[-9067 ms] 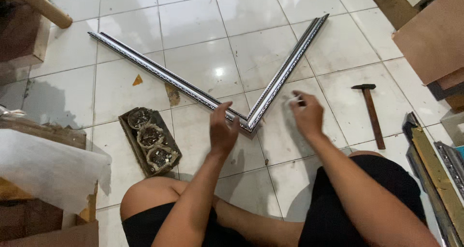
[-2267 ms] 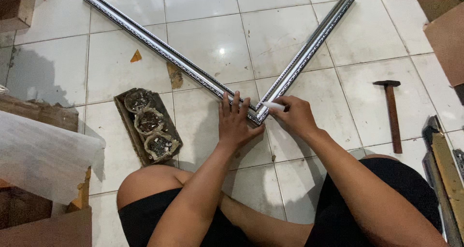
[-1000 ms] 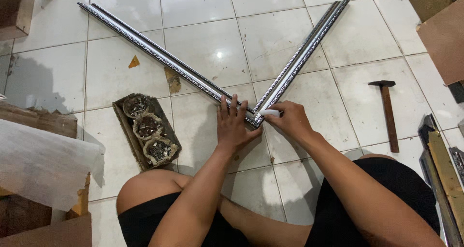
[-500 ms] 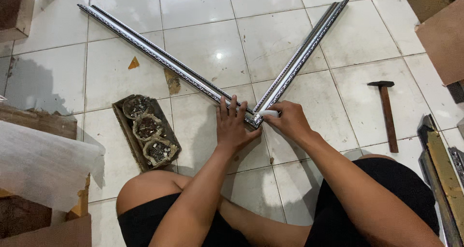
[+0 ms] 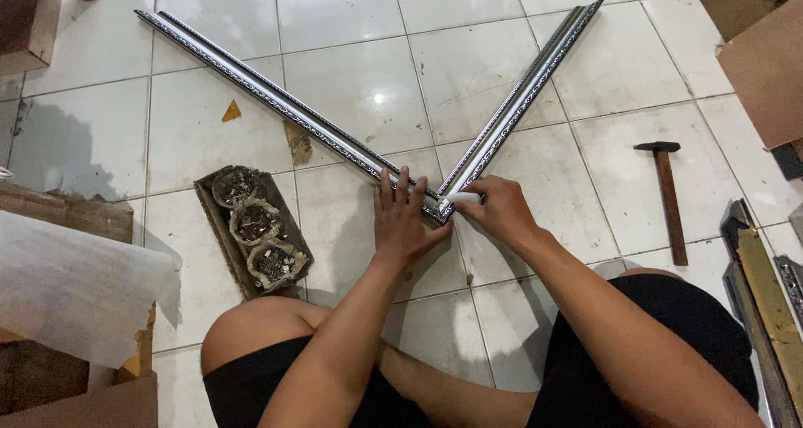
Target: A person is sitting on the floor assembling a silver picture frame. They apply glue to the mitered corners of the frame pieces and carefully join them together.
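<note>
Frame mouldings: two long silver-grey lengths with a beaded edge, left moulding (image 5: 276,102) and right moulding (image 5: 523,97), lying flat on the tiled floor (image 5: 351,26) and meeting in a V at a mitred corner (image 5: 439,210).
Left grip: left hand (image 5: 401,223) is flat, fingers spread, pressing down on the near end of the left moulding just beside the corner; it closes round nothing.
Right grip: right hand (image 5: 502,215) is closed, pinching a small white tube-like thing (image 5: 462,199) with its tip at the corner; what it is cannot be told.
Handling, judged: light, stiff, thin strips; long enough to swing if taken at one end; the finished face may scratch and the mitred tips may chip. Best held flat, close to the joint.
Left of the grips: shallow cardboard tray (image 5: 251,231) holding three round clumps of small metal fastenings.
Right of the grips: hammer (image 5: 665,198), wooden handle, dark head, lying alone.
Far right: stacked moulding offcuts (image 5: 769,294); brown board (image 5: 765,68) above.
Far left: pale translucent sheet (image 5: 75,286) over wooden blocks.
Labels, signs: none legible.
</note>
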